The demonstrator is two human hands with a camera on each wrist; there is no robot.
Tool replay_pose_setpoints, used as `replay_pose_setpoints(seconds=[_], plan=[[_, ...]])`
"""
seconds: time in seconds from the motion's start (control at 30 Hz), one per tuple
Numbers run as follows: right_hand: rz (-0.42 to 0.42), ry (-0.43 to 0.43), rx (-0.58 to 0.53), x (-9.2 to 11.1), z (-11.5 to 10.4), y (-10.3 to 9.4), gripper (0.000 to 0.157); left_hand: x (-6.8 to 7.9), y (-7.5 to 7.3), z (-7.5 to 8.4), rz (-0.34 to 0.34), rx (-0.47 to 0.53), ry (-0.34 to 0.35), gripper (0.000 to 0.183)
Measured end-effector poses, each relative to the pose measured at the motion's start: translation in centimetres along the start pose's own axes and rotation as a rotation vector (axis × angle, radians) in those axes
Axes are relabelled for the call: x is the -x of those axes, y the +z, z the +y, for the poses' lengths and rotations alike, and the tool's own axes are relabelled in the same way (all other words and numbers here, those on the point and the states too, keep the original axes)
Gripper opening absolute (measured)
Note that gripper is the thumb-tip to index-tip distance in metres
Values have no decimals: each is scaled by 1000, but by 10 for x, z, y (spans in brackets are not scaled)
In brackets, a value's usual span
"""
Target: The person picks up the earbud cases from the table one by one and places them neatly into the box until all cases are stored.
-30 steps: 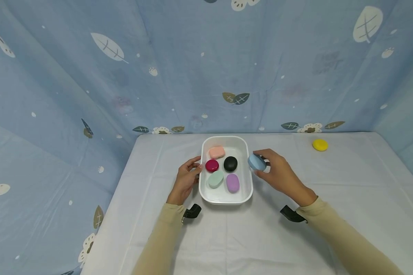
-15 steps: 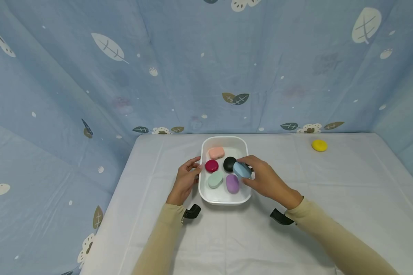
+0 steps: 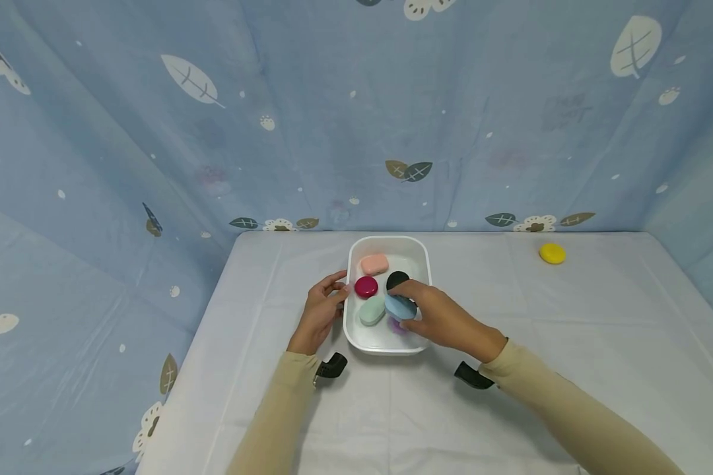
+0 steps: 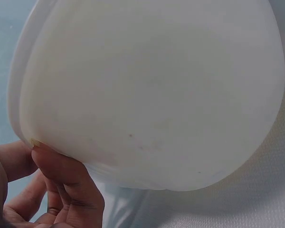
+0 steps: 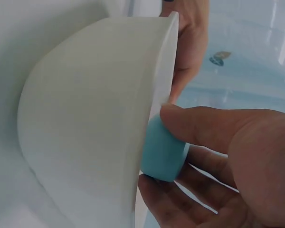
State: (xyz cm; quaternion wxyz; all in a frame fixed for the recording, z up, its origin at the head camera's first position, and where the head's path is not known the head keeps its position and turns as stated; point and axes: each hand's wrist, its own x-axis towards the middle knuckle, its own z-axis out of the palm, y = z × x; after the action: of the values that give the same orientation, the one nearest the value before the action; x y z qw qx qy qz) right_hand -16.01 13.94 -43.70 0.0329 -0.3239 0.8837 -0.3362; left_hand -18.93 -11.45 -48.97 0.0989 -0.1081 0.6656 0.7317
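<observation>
A white tub (image 3: 386, 346) stands on the table with several soap bars inside. My right hand (image 3: 451, 316) holds a light blue soap bar (image 3: 399, 308) between thumb and fingers, over the tub's right half. Part of a purple soap bar (image 3: 397, 326) shows beneath it, and the hand partly covers a black soap bar (image 3: 397, 280). In the right wrist view, the blue soap bar (image 5: 164, 149) is right at the tub's rim. My left hand (image 3: 322, 309) grips the tub's left rim, fingertips at the edge (image 4: 35, 143).
Also in the tub lie a pink soap bar (image 3: 374, 264), a red one (image 3: 366, 287) and a mint green one (image 3: 372, 310). A yellow soap bar (image 3: 552, 253) lies at the back right of the table (image 3: 570, 330). A blue patterned curtain (image 3: 333, 132) hangs behind.
My right hand has carried the light blue soap bar leftward from outside the tub's right rim to above the purple one. The left hand stays at the rim.
</observation>
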Motion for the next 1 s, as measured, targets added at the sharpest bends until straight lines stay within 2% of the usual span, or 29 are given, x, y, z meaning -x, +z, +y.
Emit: replay_pose_setpoints(seconds=[0.43,0.6,0.77,1.0], plan=[[-184,-73,2,-10,-9,11,51,0,1,0,-4,21,7,43],[-226,-112,3,-12,-10,18,48,0,1,0,-4,22,13,42],[-267,-109,10,-14,-11,23,48,0,1,-1,-1,20,10,42],[-270,-95,-13,-14,-9,21,46,-1,1,-1,7,22,3,42]])
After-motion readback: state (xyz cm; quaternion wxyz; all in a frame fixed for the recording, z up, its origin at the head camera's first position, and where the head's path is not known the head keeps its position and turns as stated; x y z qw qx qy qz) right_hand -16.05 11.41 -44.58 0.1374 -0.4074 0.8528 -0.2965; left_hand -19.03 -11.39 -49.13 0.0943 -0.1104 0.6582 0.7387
